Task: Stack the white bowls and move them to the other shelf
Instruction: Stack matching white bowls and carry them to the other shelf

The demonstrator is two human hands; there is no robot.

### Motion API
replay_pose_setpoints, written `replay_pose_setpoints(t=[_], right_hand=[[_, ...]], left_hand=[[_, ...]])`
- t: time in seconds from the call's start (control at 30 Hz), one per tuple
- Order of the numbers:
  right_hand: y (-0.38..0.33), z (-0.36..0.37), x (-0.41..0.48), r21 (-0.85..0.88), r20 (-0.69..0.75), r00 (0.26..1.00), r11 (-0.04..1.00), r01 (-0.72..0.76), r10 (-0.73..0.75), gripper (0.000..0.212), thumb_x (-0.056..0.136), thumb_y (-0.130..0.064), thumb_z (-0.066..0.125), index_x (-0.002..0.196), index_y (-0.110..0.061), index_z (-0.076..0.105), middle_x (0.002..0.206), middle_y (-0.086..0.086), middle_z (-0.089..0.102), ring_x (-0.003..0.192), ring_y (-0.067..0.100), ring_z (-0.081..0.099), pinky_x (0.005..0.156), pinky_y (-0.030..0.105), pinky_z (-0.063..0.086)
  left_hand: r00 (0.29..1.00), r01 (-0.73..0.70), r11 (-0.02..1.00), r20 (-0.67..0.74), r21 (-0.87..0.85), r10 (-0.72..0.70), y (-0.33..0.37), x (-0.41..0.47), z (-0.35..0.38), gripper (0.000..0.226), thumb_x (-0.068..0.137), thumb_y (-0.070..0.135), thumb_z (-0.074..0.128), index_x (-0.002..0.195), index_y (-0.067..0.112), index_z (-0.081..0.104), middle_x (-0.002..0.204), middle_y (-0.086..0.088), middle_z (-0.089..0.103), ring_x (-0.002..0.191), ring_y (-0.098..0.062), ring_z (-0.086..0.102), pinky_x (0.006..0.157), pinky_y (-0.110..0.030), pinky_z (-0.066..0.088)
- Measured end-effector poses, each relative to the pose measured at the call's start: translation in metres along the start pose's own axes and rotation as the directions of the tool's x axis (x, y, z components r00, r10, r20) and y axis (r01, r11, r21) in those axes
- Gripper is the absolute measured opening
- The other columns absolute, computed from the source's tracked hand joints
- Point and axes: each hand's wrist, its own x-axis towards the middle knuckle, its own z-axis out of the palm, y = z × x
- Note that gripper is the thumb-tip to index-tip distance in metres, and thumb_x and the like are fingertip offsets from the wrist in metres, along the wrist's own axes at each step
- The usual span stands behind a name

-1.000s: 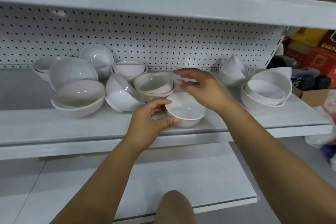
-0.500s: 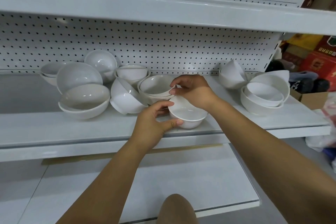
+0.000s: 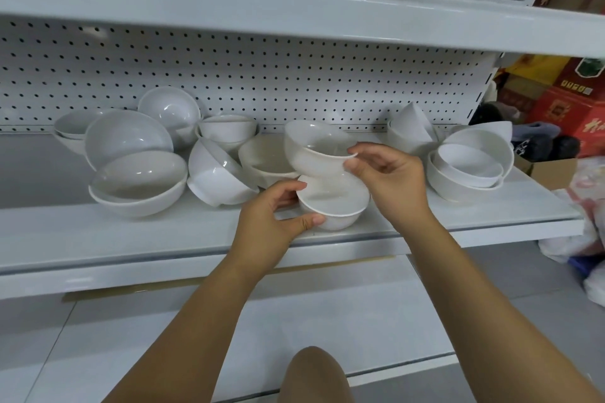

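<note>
A small white bowl (image 3: 332, 208) stands upright near the front edge of the middle shelf (image 3: 98, 235). My left hand (image 3: 271, 219) grips its left side with thumb and fingers. My right hand (image 3: 389, 180) pinches the rim of a second white bowl (image 3: 311, 149), which is lifted and tilted just above the first. Several more white bowls lie on the shelf: a large one (image 3: 137, 186) at the left, a tipped one (image 3: 216, 177) beside it, and nested ones (image 3: 468, 170) at the right.
A perforated back panel (image 3: 262, 75) closes the shelf behind, and an upper shelf (image 3: 294, 6) hangs overhead. A lower shelf (image 3: 294, 321) lies below. Red boxes (image 3: 563, 101), a cardboard box (image 3: 550, 170) and bags crowd the floor at the right.
My right hand took a bowl by its rim from the pile behind and lifted it over the front bowl. My left hand kept its hold on the front bowl.
</note>
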Motion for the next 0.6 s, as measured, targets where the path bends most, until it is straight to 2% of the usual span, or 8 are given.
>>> replay_pose_setpoints(t=[0.17, 0.37, 0.53, 0.6], right_hand=[[0.003, -0.02, -0.024, -0.018, -0.034, 0.999, 1.0, 0.001, -0.002, 0.025, 0.081, 0.006, 0.078, 0.089, -0.017, 0.075, 0.082, -0.018, 0.077, 0.079, -0.004, 0.07, 0.079, 0.012, 0.051], [0.004, -0.03, -0.034, -0.033, -0.026, 1.0, 0.999, 0.003, -0.004, 0.027, 0.081, 0.006, 0.078, 0.093, -0.018, 0.076, 0.078, -0.016, 0.076, 0.075, -0.002, 0.068, 0.077, 0.012, 0.051], [0.009, -0.031, -0.035, -0.061, -0.008, 1.0, 0.998, 0.005, -0.005, 0.025, 0.08, 0.001, 0.081, 0.09, -0.022, 0.078, 0.084, -0.013, 0.078, 0.081, 0.004, 0.07, 0.082, 0.018, 0.053], [0.012, -0.03, -0.039, -0.063, 0.01, 1.0, 0.998, -0.001, 0.002, 0.024, 0.08, 0.0, 0.081, 0.091, -0.022, 0.079, 0.089, -0.009, 0.079, 0.087, 0.009, 0.072, 0.088, 0.024, 0.055]], left_hand=[[1.0, -0.016, 0.999, -0.003, 0.045, 0.016, -0.001, -0.002, 0.001, 0.054, 0.074, 0.023, 0.091, 0.121, 0.031, 0.067, 0.117, 0.011, 0.071, 0.112, -0.002, 0.065, 0.093, -0.016, 0.051], [0.999, -0.031, 0.999, -0.007, 0.024, 0.031, 0.003, -0.007, 0.005, 0.055, 0.078, 0.019, 0.089, 0.126, 0.03, 0.065, 0.119, 0.009, 0.069, 0.115, -0.003, 0.063, 0.08, -0.005, 0.049], [0.999, -0.049, 0.999, -0.021, 0.009, 0.049, 0.003, -0.01, 0.006, 0.065, 0.076, 0.02, 0.089, 0.131, 0.037, 0.058, 0.124, 0.015, 0.067, 0.114, -0.001, 0.062, 0.083, -0.012, 0.053], [0.998, -0.058, 0.998, -0.03, 0.01, 0.059, 0.003, -0.009, 0.007, 0.067, 0.075, 0.021, 0.09, 0.132, 0.035, 0.057, 0.125, 0.014, 0.066, 0.115, -0.002, 0.063, 0.083, -0.01, 0.051]])
